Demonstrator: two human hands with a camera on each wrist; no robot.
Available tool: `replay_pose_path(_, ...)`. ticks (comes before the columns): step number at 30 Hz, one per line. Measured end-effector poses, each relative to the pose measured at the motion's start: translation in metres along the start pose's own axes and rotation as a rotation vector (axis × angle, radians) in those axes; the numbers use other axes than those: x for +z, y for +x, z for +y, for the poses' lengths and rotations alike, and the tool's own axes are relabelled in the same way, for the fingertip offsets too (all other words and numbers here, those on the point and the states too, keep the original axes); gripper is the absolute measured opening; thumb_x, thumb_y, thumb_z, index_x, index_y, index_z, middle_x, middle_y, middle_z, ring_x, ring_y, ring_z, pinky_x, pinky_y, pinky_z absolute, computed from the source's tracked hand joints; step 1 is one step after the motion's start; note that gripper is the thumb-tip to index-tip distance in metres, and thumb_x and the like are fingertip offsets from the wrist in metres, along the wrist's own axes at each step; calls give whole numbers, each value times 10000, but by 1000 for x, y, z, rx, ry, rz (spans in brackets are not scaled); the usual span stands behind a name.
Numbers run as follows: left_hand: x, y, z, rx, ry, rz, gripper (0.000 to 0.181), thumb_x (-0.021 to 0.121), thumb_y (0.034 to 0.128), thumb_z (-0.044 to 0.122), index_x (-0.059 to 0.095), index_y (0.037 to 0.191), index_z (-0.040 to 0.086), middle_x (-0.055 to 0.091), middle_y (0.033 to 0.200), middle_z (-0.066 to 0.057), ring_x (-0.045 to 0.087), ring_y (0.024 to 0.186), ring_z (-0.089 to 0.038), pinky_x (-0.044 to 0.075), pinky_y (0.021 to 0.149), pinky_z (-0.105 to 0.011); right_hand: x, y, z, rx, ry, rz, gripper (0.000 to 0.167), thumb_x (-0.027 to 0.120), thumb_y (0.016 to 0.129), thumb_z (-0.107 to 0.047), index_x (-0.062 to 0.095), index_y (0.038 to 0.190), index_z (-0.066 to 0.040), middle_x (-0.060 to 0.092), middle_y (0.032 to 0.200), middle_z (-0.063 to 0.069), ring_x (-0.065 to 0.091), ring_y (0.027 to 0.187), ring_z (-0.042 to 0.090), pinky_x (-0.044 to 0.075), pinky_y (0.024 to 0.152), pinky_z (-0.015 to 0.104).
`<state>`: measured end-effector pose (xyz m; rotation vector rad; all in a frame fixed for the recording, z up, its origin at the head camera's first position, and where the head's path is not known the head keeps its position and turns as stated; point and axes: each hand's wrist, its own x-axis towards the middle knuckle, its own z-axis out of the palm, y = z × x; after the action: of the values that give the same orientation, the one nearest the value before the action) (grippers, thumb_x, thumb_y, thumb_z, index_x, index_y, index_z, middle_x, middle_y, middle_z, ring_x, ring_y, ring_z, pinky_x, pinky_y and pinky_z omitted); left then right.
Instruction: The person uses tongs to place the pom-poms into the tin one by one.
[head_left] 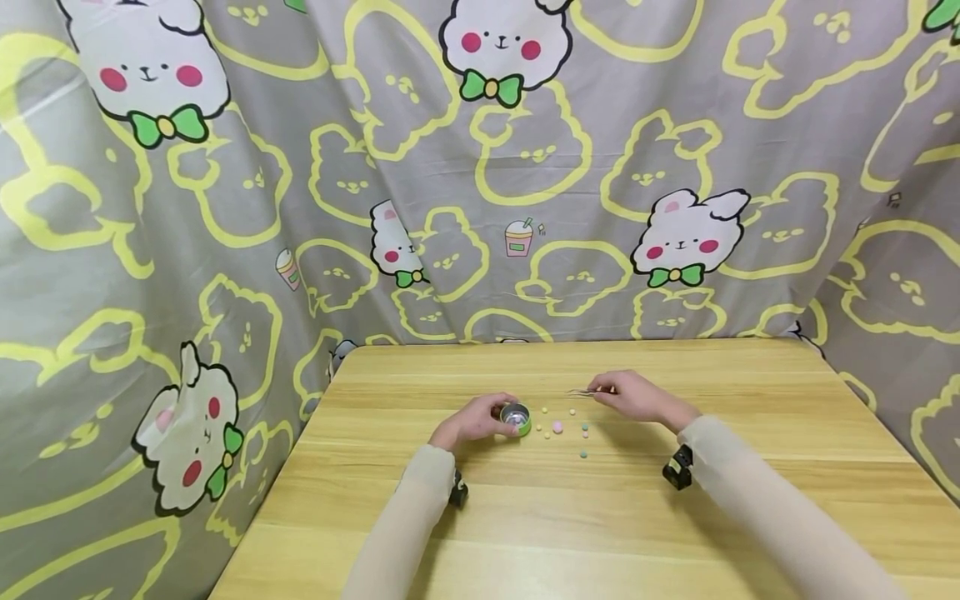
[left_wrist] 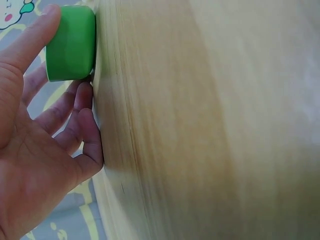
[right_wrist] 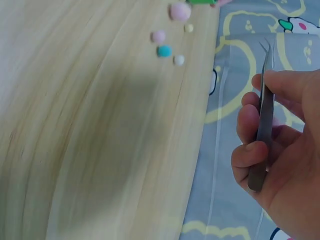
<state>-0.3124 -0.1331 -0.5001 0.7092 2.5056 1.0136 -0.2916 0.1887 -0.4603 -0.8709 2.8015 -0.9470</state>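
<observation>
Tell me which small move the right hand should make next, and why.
I would probably lower the tweezers toward the white ball. The right hand holds them raised, tips slightly apart, nothing between; that ball lies on the wood-grain table, nearest the tips. The left hand holds the open green tin.

No legible text or numbers
</observation>
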Motion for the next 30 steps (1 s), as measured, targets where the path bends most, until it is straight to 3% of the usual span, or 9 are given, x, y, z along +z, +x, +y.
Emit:
replay_pose_path(11,0,0,-1,-1,-1,-4,527,749,828,280,546,1301,168,598,1081,23,551,959,-126,436,841,-310,-2,-14,20,-6,-16,5,162,567,940,-96,670,1052,-41,646,848,64,500,674,97,415,593,284)
replay_pose_path(21,1,0,-2,-1,-1,-5,525,751,826,285,549,1300,182,598,1086,30,554,969,-131,434,847,-315,7,-20,26,47,20,-47,157,576,937,-92,678,1044,-40,639,862,46,501,692,104,418,612,287)
replay_pose_path(30,0,-1,1,4,-13,-4,520,749,830,264,546,1298,166,600,1095,3,557,976,-157,434,853,-339,19,-21,36,-13,-37,-36,119,606,912,-86,704,978,-79,671,892,-4,562,756,91,454,667,318)
